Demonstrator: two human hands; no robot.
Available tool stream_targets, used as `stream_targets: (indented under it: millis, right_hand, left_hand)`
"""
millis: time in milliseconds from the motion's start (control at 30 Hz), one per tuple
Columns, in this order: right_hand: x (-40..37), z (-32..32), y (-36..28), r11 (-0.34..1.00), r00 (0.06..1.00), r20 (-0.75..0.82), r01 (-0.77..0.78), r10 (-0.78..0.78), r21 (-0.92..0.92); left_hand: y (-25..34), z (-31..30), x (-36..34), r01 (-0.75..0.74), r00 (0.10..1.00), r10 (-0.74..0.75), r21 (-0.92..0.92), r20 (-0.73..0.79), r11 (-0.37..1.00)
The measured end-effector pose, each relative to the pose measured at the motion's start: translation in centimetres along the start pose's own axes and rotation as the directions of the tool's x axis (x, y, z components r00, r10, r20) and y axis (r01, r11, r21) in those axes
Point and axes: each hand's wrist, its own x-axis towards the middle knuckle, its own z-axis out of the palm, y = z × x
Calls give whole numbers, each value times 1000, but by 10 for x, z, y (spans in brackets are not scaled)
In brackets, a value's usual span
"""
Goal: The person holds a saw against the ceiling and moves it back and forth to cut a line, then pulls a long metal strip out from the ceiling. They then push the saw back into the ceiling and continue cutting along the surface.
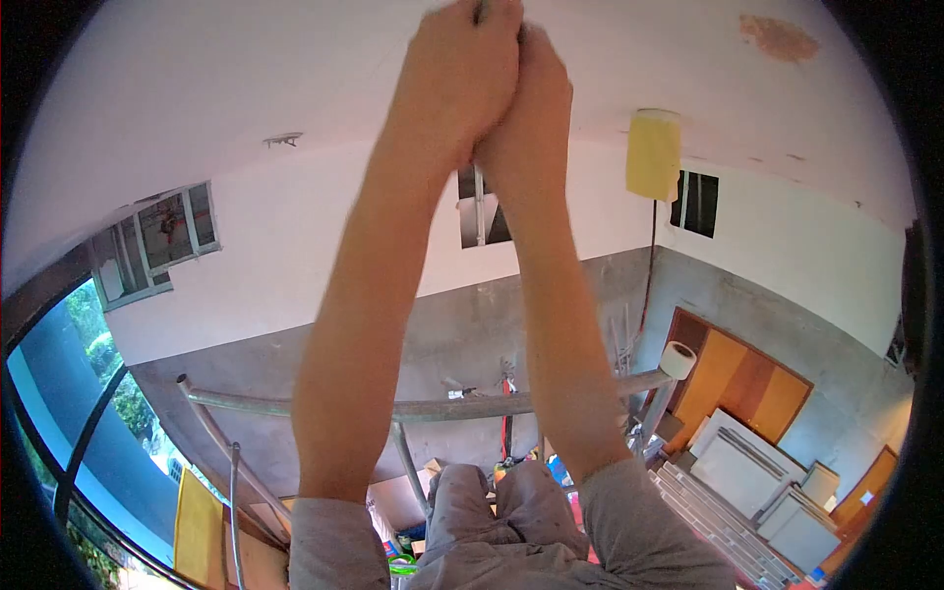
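Both my arms reach up toward the white ceiling (324, 59), and my hands are pressed together at the top of the view. My left hand (544, 93) is on the right side, partly behind the other hand, and its fingers are mostly hidden. My right hand (470, 64) has its fingers curled closed, with a small dark thing at them that I cannot make out. A yellow cover (653, 155) hangs from the ceiling to the right of my hands.
A metal rail (462, 407) crosses in front of my body, with a tape roll (678, 361) on its right end. Stacked panels (742, 472) lie below at the right near a wooden door (742, 379). Window openings (177, 231) pierce the wall.
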Motion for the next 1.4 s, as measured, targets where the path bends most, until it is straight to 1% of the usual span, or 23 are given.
stream_targets:
  millis: [33,133,233,333,433,533,633,700,733,767,833,933,1000,1033,1100,1133,1167,1233,1267,1300,1333,1367,1400]
  right_hand:
    - [-5,-2,1,999,999,-2,37,-37,-13]
    - [6,1,6,989,991,54,130,-126,-71]
    - [26,8,-5,995,995,68,-82,78,53]
    - [15,11,5,999,998,62,31,-29,-36]
    - [-11,5,-2,984,987,1,-159,159,78]
    - [-20,4,3,992,995,29,-99,97,76]
    - [4,19,12,1000,1000,-6,-17,17,25]
    - [10,22,9,1000,1000,-13,-20,20,22]
    - [10,23,9,1000,1000,-14,-25,25,19]
    - [4,22,10,997,997,-12,-70,70,23]
    - [-18,14,7,987,987,-11,-159,160,36]
    - [-33,7,0,931,955,17,-291,295,218]
    - [-7,9,15,999,999,15,40,-40,-3]
    - [6,12,20,971,977,43,214,-211,-110]
    - [23,13,0,999,997,81,-16,20,-42]
    - [30,13,-6,991,986,104,-130,131,-13]
    - [17,15,9,982,989,46,142,-138,-123]
    - [-13,9,16,990,994,32,105,-103,-93]
    - [-27,5,12,993,996,26,87,-85,-78]
    - [-35,4,9,999,999,32,-26,27,-29]
    - [-31,5,8,999,998,51,-40,39,17]
    - [-27,5,8,996,995,73,-67,63,56]
    - [-21,8,8,992,993,92,-85,76,96]
  left_hand:
    - [4,-1,-2,6,1000,-5,51,-31,999]
    - [24,-4,-6,116,993,-116,-96,8,989]
    - [26,-9,4,74,996,-63,-223,55,972]
    - [31,-12,1,122,992,-120,-86,27,989]
    - [-18,-2,-9,-177,981,184,110,-55,978]
    - [-26,5,-16,-109,988,100,-74,-119,991]
    - [-24,-3,14,-59,998,59,-48,-5,997]
    - [8,-18,3,-32,998,34,-52,47,998]
    - [6,-18,0,-45,998,46,-33,37,998]
    - [3,-17,-4,-58,998,58,-14,27,998]
    - [-33,-2,-8,-138,988,143,81,-62,987]
    - [-33,6,-27,-46,996,36,-112,-83,993]
    - [-31,3,2,-168,982,169,25,-79,985]
    - [-27,0,15,-231,969,238,93,-73,969]
    - [19,-13,10,48,999,-47,-122,11,991]
    - [18,-12,7,75,997,-72,-136,20,988]
    - [17,-12,4,101,995,-98,-150,29,984]
    - [-30,-2,-3,-93,994,94,9,-47,996]
    - [-34,4,-12,-60,996,56,-43,-70,997]
    - [-35,8,-24,-30,995,22,-95,-93,995]
    - [-34,10,-28,-6,993,-12,-150,-118,989]
    - [-34,6,-22,-84,986,78,-30,-150,996]
    - [-35,2,-12,-108,983,104,-18,-153,994]
